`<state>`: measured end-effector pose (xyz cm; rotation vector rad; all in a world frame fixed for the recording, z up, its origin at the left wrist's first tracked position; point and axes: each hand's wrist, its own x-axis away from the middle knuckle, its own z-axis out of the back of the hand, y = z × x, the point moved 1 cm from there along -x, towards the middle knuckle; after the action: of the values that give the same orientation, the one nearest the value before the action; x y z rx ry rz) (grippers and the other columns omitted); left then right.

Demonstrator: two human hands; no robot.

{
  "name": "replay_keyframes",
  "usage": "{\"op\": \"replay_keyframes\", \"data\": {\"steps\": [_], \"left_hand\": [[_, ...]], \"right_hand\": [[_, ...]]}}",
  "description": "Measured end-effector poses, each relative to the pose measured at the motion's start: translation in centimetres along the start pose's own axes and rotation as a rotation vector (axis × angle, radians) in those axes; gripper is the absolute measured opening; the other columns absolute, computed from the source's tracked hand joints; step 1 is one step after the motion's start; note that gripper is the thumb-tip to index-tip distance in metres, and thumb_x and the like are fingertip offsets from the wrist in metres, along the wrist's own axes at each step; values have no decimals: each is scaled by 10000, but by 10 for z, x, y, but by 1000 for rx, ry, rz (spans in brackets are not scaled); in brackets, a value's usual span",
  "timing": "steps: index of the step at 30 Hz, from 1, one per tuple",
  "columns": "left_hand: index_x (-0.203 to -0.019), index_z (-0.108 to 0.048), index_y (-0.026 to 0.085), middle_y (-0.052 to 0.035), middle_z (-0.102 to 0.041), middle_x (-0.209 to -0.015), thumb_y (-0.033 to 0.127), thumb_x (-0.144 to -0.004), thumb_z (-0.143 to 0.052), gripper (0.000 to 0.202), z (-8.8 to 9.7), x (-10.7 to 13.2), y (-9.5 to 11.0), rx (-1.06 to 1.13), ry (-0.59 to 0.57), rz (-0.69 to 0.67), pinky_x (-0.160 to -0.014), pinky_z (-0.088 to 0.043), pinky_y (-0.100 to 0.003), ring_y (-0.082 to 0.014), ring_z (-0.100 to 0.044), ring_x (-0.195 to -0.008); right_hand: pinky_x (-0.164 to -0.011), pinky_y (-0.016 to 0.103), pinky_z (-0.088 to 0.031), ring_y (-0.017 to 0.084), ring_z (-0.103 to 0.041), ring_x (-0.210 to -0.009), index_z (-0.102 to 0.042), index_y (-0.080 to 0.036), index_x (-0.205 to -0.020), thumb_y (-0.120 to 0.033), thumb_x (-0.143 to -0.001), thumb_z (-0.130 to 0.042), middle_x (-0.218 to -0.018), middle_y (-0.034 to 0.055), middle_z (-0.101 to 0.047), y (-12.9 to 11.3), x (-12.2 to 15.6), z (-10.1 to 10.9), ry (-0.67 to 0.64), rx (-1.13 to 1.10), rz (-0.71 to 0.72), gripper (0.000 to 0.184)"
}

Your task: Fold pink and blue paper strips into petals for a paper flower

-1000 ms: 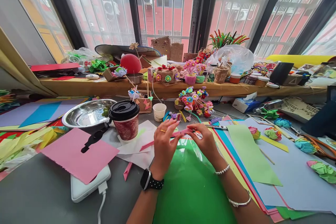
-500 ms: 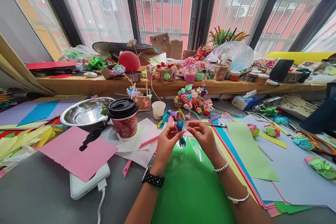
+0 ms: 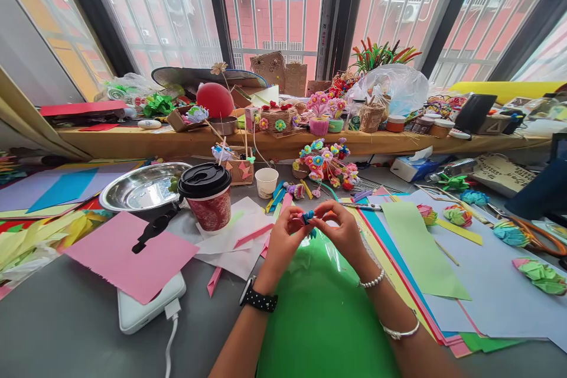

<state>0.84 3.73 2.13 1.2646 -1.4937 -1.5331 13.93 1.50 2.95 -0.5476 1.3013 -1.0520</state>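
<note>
Between the fingertips of both hands is a small folded blue and pink paper piece [image 3: 307, 217], partly covered by fingers. My left hand [image 3: 283, 239] pinches it from the left, with a black dotted watch band on that wrist. From the right, the thumb and index finger of my right hand [image 3: 344, 235] close on the same piece. Below the hands bulges a shiny green rounded surface [image 3: 330, 313], whose kind I cannot make out for sure. Pink folded paper strips [image 3: 253, 236] lie on white paper left of my left hand.
A lidded coffee cup [image 3: 206, 201], a steel bowl [image 3: 119, 192] and a white paper cup [image 3: 266, 183] stand at the left and centre. Pink paper [image 3: 110, 254] rests over a white power bank [image 3: 150, 313]. At right lie stacked coloured sheets [image 3: 496, 313], scissors [image 3: 535, 236] and crumpled paper flowers [image 3: 538, 276].
My right hand has moved in to the left, and its fingertips now touch the paper piece. The piece has been turned, showing pink beside the blue.
</note>
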Motion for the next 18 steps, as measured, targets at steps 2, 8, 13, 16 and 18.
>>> {"op": "replay_keyframes", "data": {"steps": [2, 8, 13, 16, 18], "left_hand": [[-833, -448, 175, 1, -548, -747, 290, -649, -642, 291, 0, 0, 0, -5, 1, -5, -645, -430, -231, -121, -549, -712], [-846, -430, 180, 5, -536, -740, 309, -647, -641, 317, -2, 0, 0, 44, -45, 18, -608, -424, -232, -119, -542, -679], [-847, -425, 181, 7, -524, -747, 323, -646, -642, 328, -3, -1, -2, 64, -68, 20, -642, -419, -235, -122, -537, -716], [-833, -418, 182, 16, -505, -728, 322, -661, -631, 307, 0, -1, -3, 59, -107, 18, -620, -410, -222, -106, -526, -684], [-829, -421, 183, 20, -496, -713, 319, -669, -625, 293, 3, -1, -2, 25, -161, 29, -599, -404, -216, -101, -520, -659]], "right_hand": [[-619, 270, -497, 130, -554, -685, -529, -195, -783, -259, -722, -592, -776, 12, -553, 0, 0, 0, 5, 10, 10, 108], [-632, 272, -489, 130, -545, -694, -516, -203, -788, -231, -723, -591, -761, 5, -550, -1, 1, -1, 14, 15, 58, 103], [-628, 263, -481, 124, -534, -691, -509, -205, -791, -227, -724, -587, -763, -2, -528, -1, 1, 0, 14, 12, 82, 106], [-623, 255, -474, 120, -522, -689, -508, -202, -783, -234, -726, -583, -755, -4, -515, -2, 0, 2, -34, 18, 90, 99], [-607, 247, -466, 118, -510, -678, -506, -201, -763, -247, -720, -589, -746, -6, -504, -5, 0, 4, -79, 29, 96, 103]]}}
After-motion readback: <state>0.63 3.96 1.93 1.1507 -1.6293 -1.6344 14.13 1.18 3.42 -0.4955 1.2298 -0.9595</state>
